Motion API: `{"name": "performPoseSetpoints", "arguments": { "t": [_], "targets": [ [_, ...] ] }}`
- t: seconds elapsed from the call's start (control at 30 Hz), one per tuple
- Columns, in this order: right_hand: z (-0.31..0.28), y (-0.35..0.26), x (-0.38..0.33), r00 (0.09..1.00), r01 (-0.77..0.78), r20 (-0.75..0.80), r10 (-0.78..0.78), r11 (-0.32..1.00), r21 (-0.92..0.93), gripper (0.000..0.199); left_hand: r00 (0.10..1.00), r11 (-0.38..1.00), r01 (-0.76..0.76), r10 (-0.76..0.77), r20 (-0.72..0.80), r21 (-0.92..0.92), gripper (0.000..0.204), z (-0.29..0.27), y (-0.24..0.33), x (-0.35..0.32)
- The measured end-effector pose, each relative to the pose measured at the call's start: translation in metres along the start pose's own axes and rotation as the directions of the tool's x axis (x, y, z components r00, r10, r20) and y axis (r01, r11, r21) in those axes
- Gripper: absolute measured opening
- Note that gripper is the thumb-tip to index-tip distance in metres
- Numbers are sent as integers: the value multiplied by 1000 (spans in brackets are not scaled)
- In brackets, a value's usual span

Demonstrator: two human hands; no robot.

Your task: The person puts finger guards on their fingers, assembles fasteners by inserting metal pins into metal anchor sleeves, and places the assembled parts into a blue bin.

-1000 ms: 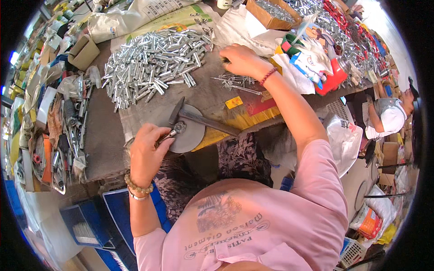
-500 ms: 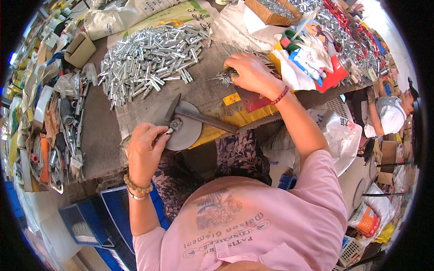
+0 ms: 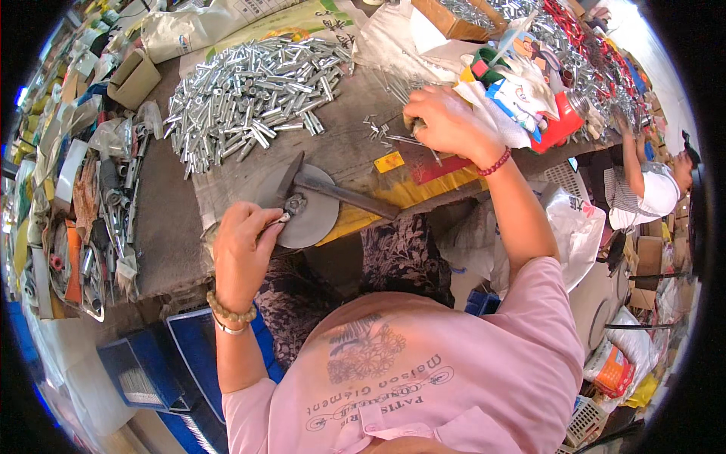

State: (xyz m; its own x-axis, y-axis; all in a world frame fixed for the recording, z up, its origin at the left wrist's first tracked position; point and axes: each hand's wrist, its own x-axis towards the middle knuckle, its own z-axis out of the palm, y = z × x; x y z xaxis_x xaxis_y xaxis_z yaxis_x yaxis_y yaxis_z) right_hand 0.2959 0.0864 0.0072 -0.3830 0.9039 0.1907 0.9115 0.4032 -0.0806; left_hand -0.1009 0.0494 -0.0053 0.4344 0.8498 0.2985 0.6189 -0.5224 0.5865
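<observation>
My left hand [image 3: 246, 238] is closed in a pinch on a small metal piece [image 3: 284, 217] at the left edge of a round grey disc [image 3: 321, 219]. Across that disc lies a hammer [image 3: 348, 198], its head beside a small round metal fitting [image 3: 296, 203]. Farther right, my right hand [image 3: 452, 125] rests low over the table with its fingers curled together; what they grip is hidden. Thin metal pins [image 3: 378, 130] lie scattered next to its fingertips. Beyond the disc spreads a large heap of shiny metal tubes [image 3: 253, 98].
Tools crowd the table's left side, near an open cardboard box [image 3: 134, 79]. At the right stand a red container [image 3: 563, 121] and a green cup [image 3: 488, 64]. A yellow tag [image 3: 389, 162] lies mid-table. Another person [image 3: 643, 181] works at the far right.
My right hand has moved right and slightly toward me, drawing some thin pins along and uncovering others. My left hand has stayed almost still, holding the small metal piece at the disc.
</observation>
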Motion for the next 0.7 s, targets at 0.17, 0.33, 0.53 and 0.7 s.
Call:
{"name": "performPoseSetpoints", "arguments": {
  "t": [0.17,0.33,0.53,0.7],
  "targets": [
    [31,-10,28,980,-9,-192,61,966,259,20,1000,1000,-13,13,15,-4,17,1,-2,-1],
    [37,-33,50,963,-266,8,268,953,144,27,1000,999,-31,31,-1,13,17,1,-1,-2],
    [44,-42,41,991,-135,28,132,971,197,28,998,998,-53,53,-13,33,17,2,0,-1],
    [27,-55,34,991,-114,109,77,917,381,20,999,998,-54,54,-6,26,16,2,0,-1]
  ]
}}
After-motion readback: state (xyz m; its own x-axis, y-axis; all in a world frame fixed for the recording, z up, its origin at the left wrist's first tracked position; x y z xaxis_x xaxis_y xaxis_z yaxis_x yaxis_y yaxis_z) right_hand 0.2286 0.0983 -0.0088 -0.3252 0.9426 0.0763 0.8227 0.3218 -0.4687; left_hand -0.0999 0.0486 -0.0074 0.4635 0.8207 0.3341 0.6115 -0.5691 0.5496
